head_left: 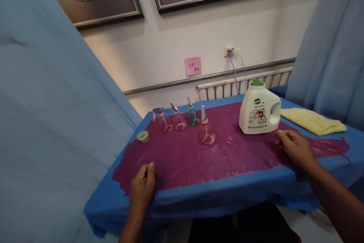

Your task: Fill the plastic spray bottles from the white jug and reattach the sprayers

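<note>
My left hand (143, 185) rests closed at the near left edge of a dark red plastic sheet (176, 163), its thumb lying along curled fingers; nothing shows in it. To the right, my right hand (296, 148) is closed, fingertips drawn together beside the base of a cream detergent jug (257, 116). Whatever it may pinch is hidden. The jug stands upright, with green showing in its uncapped-looking mouth. Clear spray bottles with pink collars, one (207, 135) nearest me and others (179, 121) farther left, stand with a bluish spray bottle (193, 117). A small pale green cap (143, 136) lies leftmost.
A blue cloth (222, 193) covers the table under the sheet. A folded yellow towel (314, 119) lies at the right. Blue curtains (51, 102) hang on both sides. Behind are a radiator (216, 90), a socket (228, 51) with cables and a pink note (193, 66).
</note>
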`<state>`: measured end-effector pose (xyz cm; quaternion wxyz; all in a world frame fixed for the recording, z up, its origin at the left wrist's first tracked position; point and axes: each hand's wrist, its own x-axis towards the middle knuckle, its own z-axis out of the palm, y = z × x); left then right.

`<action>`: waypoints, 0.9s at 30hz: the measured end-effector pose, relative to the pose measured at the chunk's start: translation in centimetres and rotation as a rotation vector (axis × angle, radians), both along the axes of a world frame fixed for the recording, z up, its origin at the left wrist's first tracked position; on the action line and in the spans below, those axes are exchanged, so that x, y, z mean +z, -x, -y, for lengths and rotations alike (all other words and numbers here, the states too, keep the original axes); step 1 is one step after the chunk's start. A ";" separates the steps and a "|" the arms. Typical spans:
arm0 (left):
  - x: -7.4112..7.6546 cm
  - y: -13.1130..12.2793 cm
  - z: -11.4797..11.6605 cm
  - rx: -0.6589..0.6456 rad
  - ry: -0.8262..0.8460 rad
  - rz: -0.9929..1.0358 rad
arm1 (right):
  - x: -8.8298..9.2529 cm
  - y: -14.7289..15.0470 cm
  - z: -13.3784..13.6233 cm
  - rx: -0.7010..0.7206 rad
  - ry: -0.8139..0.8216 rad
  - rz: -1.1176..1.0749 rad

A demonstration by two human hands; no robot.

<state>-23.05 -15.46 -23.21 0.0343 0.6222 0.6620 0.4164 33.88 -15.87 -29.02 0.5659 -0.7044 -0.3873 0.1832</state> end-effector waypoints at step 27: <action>-0.5 0.4 -0.2 -0.012 -0.009 -0.004 | 0.0 0.2 0.2 0.013 0.006 -0.007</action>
